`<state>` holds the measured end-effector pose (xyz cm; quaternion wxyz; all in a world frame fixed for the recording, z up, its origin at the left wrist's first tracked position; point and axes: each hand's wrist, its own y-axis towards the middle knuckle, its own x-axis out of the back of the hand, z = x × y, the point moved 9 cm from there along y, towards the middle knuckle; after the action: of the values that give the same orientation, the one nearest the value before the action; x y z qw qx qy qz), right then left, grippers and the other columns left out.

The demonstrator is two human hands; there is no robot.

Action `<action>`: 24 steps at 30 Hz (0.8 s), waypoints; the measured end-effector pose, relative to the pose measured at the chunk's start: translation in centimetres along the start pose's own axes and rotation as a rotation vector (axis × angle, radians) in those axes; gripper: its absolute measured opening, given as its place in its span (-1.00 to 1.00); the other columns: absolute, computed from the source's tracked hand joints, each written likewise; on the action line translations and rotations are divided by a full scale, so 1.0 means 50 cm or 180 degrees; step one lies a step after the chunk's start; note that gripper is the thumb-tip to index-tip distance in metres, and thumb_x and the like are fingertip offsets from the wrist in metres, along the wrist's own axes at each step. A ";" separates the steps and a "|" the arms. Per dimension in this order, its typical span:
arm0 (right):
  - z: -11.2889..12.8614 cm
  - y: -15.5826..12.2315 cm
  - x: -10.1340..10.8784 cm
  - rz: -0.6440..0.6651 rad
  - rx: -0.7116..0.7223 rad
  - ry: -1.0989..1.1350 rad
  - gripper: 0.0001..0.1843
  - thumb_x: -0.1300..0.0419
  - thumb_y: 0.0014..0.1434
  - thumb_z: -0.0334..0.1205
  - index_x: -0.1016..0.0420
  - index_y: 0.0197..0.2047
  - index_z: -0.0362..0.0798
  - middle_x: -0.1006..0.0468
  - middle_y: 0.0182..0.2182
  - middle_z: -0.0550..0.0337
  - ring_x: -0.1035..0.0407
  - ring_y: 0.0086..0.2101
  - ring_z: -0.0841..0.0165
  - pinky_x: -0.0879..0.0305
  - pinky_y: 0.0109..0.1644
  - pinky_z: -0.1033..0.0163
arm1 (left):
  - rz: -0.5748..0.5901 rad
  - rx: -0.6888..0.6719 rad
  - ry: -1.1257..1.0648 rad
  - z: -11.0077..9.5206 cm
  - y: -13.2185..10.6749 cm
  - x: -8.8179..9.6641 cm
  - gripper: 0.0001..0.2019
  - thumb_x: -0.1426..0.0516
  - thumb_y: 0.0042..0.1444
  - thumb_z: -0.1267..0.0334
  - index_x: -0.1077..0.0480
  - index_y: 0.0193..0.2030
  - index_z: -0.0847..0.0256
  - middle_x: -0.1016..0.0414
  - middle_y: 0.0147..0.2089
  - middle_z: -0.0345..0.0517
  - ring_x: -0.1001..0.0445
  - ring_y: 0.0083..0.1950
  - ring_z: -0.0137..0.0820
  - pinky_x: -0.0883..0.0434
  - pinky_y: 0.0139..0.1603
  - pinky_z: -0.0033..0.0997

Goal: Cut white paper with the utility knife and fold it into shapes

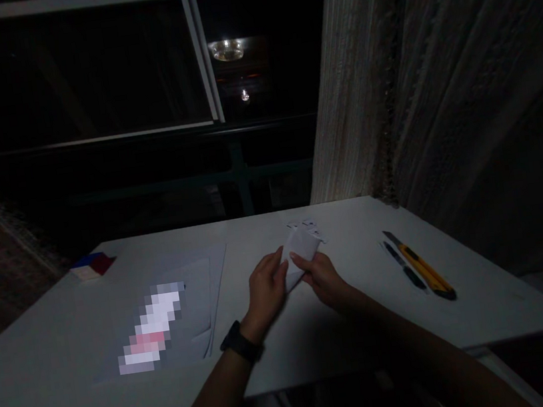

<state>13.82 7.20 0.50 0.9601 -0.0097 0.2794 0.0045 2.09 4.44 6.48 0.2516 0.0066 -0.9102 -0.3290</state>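
Observation:
Both of my hands hold a small folded white paper (299, 248) over the middle of a white table (321, 338). My left hand (266, 290), with a dark watch on its wrist, pinches the paper's left edge. My right hand (323, 278) pinches its lower right edge. The paper's far end points away from me, and a few small white paper scraps (309, 224) lie just beyond it.
An orange-handled utility knife (425, 267) and a dark pen (403, 266) lie at the right. White sheets (197, 288) with a blurred patch lie at the left. A red and white block (92, 264) sits at the far left corner. A curtain (435, 72) hangs at the right.

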 end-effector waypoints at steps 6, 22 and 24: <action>-0.010 -0.005 -0.018 0.0141 -0.0156 0.0430 -0.62 -0.36 -0.22 -0.25 -0.44 -0.26 -0.11 -0.56 -0.33 0.12 -0.41 -0.25 0.24 -0.33 -0.18 0.17 | -0.0365 -0.0082 0.0070 -0.005 -0.009 0.012 -0.71 -0.01 0.17 0.26 -0.39 -0.01 0.18 -0.47 -0.11 -0.05 -0.43 -0.10 -0.37 -0.36 -0.04 -0.32; 0.052 0.016 0.016 0.0020 0.0295 0.0379 -0.59 -0.34 -0.17 -0.27 -0.41 -0.19 -0.13 -0.55 -0.24 0.05 -0.44 -0.26 0.23 -0.39 -0.24 0.19 | -0.0357 -0.0011 -0.0145 0.012 -0.010 0.013 -0.75 -0.06 0.12 0.31 -0.45 -0.08 0.14 -0.51 -0.13 -0.09 -0.47 -0.13 -0.37 -0.39 -0.09 -0.35; 0.053 0.016 0.019 -0.0023 0.0314 0.0310 -0.59 -0.34 -0.16 -0.26 -0.41 -0.19 -0.13 -0.55 -0.24 0.05 -0.44 -0.27 0.23 -0.39 -0.25 0.20 | -0.0363 -0.0037 -0.0134 0.011 -0.011 0.013 -0.74 -0.05 0.12 0.31 -0.43 -0.05 0.13 -0.50 -0.12 -0.09 -0.46 -0.12 -0.37 -0.39 -0.08 -0.35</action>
<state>16.04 8.06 2.18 0.9447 0.0364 0.3256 -0.0132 1.18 4.24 6.07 0.2132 0.0501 -0.9115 -0.3482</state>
